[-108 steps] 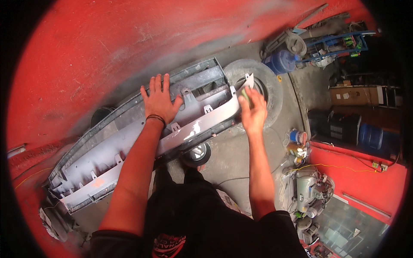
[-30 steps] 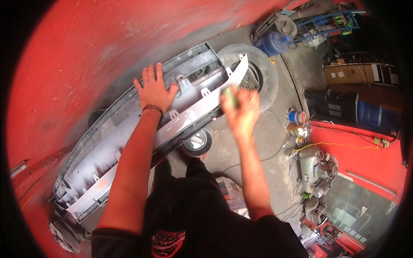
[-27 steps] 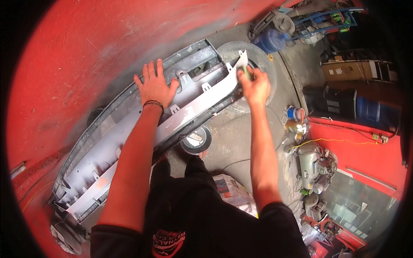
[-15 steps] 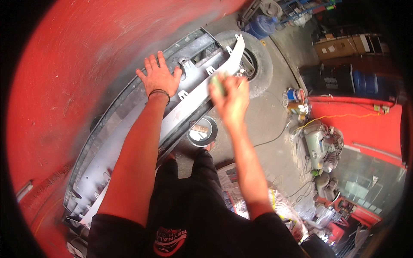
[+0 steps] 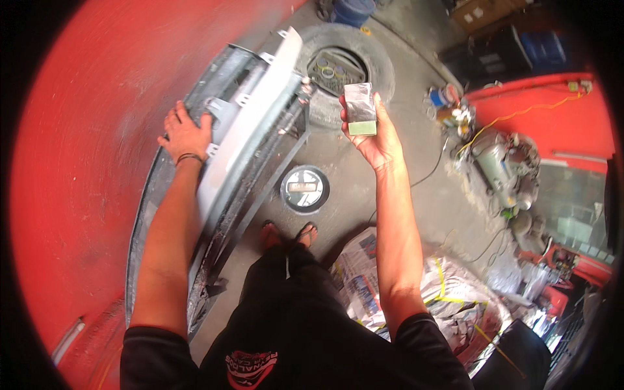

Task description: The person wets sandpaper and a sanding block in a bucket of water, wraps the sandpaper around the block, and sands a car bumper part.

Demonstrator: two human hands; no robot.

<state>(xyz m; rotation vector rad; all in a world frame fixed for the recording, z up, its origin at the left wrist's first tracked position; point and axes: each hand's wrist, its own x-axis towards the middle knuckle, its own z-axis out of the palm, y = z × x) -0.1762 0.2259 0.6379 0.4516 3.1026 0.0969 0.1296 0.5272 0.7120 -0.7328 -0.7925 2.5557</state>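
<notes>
A long grey-and-white car bumper (image 5: 244, 138) stands slanting along the red wall on my left, its pale edge strip with small tabs facing me. My left hand (image 5: 186, 135) lies with spread fingers on its upper part, holding nothing. Raised off the bumper over the floor, my right hand (image 5: 382, 140) is closed round a sanding block (image 5: 361, 109). The block shows a grey, sheet-like face and a light green end. Its grey face is turned up toward me, with fingers along one side and the thumb on the other.
A tyre (image 5: 389, 78) lies beyond the bumper. Near my feet stands a round bucket (image 5: 284, 190) with a brownish block inside. Newspaper-covered parts with yellow tape (image 5: 357, 276) lie at lower right. A compressor (image 5: 499, 166), cables and cans line the right side.
My right hand has lifted the sanding block off the bumper's pale strip and turned its face up. My left hand stays on the bumper. The view has shifted, and the bumper appears more upright.
</notes>
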